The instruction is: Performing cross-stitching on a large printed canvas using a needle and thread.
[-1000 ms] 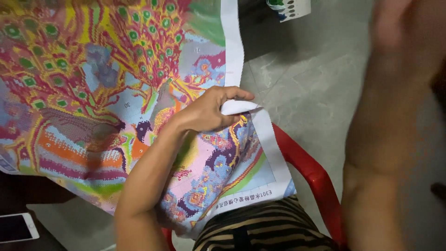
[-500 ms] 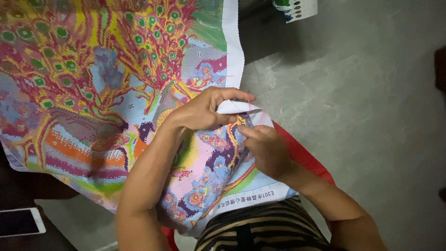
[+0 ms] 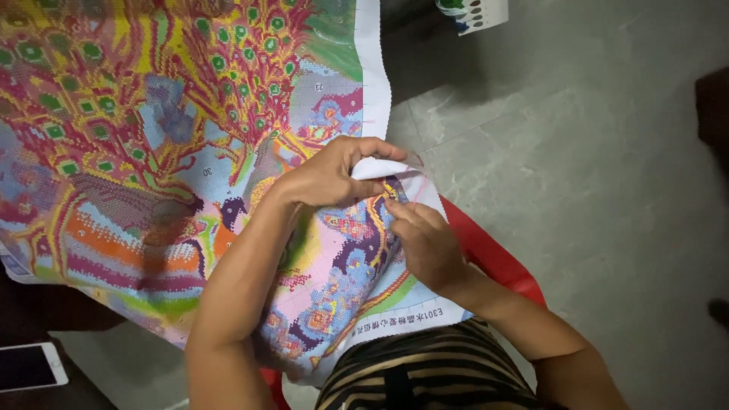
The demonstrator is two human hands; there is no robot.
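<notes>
Colourful peacock-pattern diamond-painting canvas (image 3: 152, 152): we're pinching its white edge fold w/ left hand (image 3: 326, 175); right hand (image 3: 425, 243), at 4 o'clock, fingertips pressed together on it.

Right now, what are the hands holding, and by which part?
The left hand pinches the patterned canvas by its folded white edge; the right hand presses fingertips on it, not clearly gripping.

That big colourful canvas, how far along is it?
Most of the canvas already looks filled with colour. In hand: the left hand folds back its white edge while the right hand works beside the fold. Left: I cannot tell how much under the fold remains unfilled.
</notes>
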